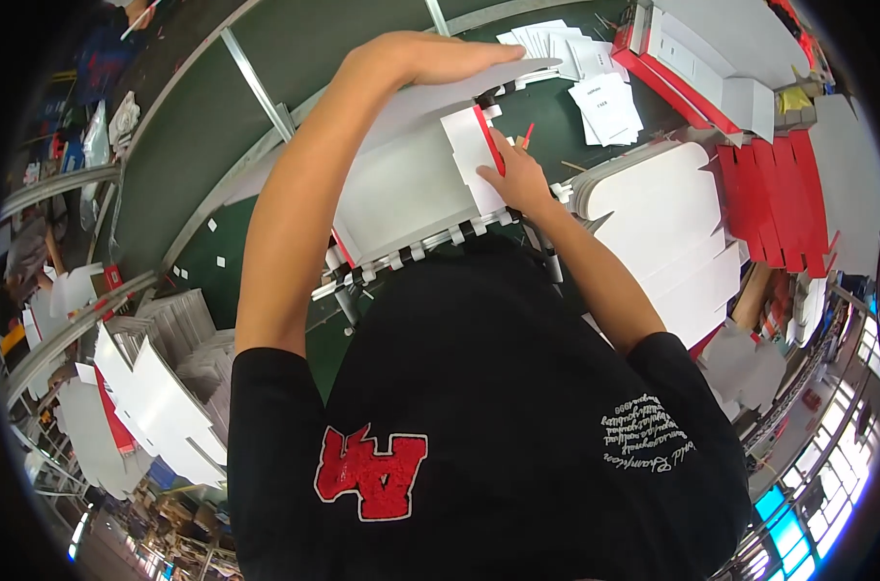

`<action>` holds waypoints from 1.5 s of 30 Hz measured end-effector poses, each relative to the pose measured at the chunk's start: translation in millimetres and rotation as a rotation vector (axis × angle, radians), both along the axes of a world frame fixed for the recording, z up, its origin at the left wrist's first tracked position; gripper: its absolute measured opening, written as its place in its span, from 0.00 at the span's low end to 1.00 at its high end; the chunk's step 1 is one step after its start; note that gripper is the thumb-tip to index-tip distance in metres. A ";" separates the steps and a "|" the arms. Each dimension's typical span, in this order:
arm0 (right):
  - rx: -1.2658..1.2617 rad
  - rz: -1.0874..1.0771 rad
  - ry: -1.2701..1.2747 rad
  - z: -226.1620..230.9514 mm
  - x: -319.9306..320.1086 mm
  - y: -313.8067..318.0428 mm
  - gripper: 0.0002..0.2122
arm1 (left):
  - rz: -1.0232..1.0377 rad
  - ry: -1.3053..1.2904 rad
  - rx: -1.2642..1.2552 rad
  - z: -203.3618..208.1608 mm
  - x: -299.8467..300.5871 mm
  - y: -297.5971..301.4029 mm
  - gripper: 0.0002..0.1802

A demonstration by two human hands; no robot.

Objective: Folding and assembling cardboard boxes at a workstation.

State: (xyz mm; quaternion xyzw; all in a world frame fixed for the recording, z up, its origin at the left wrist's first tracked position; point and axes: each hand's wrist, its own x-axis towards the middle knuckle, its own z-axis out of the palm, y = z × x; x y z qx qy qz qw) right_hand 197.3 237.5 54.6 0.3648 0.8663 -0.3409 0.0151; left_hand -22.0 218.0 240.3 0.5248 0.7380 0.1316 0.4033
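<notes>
White box at the surface's near edge; right hand, grip clamped on its red-edged end wall; left hand along its raised lid, grip unclear.

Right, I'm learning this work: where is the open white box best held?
Probably by the red-edged panel at the right end of the white box, coming from the right: it is thin, with an exposed edge, and the right hand meets it from that side.
</notes>
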 end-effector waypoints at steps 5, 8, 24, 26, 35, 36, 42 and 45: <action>-0.289 -0.076 0.049 -12.2 8.1 36.2 0.28 | 0.036 0.438 0.744 21.5 39.0 -10.6 0.25; -0.023 -0.020 0.126 -21.4 0.2 50.7 0.32 | -0.083 0.728 1.266 -40.3 80.7 -65.3 0.16; -0.219 0.175 0.167 12.9 -61.4 136.5 0.13 | 0.223 0.523 0.459 -190.8 137.4 -49.3 0.39; -0.212 0.153 0.265 9.5 -61.4 132.0 0.12 | 0.178 0.539 0.439 -190.3 137.0 -48.0 0.40; 0.083 0.392 0.366 18.3 -42.7 126.6 0.12 | 0.209 0.501 0.425 -202.8 133.3 -52.0 0.42; 0.015 0.291 0.340 11.0 -38.5 130.4 0.12 | 0.212 0.502 0.430 -203.6 132.5 -51.4 0.42; 0.138 0.012 0.200 -14.3 -28.1 116.5 0.13 | 0.213 0.474 0.499 -211.5 131.2 -61.5 0.41; 0.357 -0.360 0.439 -29.5 -18.5 85.9 0.17 | 0.218 0.393 0.547 -225.2 120.8 -72.8 0.38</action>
